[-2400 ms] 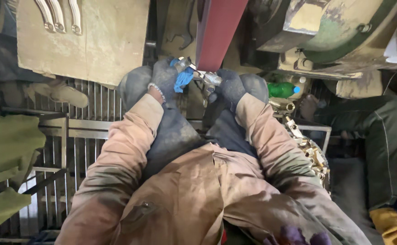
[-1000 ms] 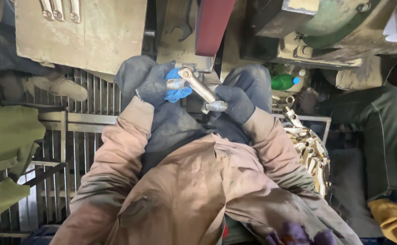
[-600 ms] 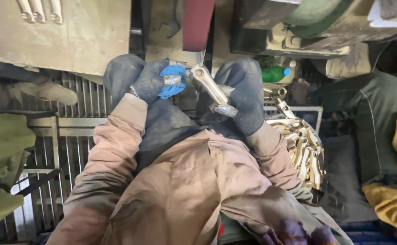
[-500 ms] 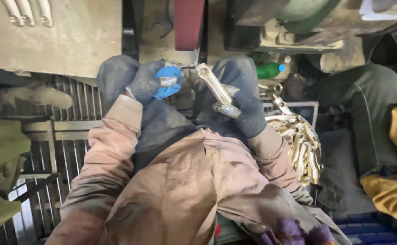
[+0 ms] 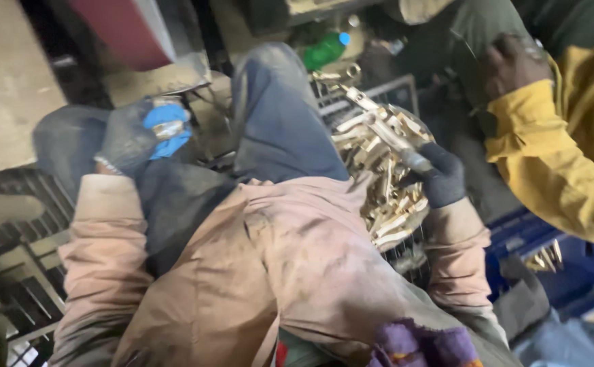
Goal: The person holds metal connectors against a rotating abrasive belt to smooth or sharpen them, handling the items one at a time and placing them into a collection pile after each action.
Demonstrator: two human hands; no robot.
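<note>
Hands well apart here: my left hand (image 5: 130, 139), in a dark glove, sits at ten o'clock, curled around a small metal piece (image 5: 169, 128) wrapped in something blue. I can't tell whether the blue is cloth or glove coating. My right hand (image 5: 441, 180), also gloved, is out at three o'clock, closed on the lower end of a long metal wrench (image 5: 387, 134). The wrench slants up and left over a heap of brass-coloured pieces (image 5: 385, 204) in a wire basket (image 5: 406, 255).

I judge the step in hand to be handling at the heap, with the wrench just above or touching the top pieces. The picture is too blurred to say which. Any move from here calls for a steady grip, since the pile looks loose.

For containers, a green bottle with a blue cap (image 5: 324, 49) lies at twelve o'clock, and a blue crate (image 5: 548, 255) with a few brass pieces is at four. No label is readable. Another person's yellow sleeve (image 5: 562, 156) fills two o'clock.
</note>
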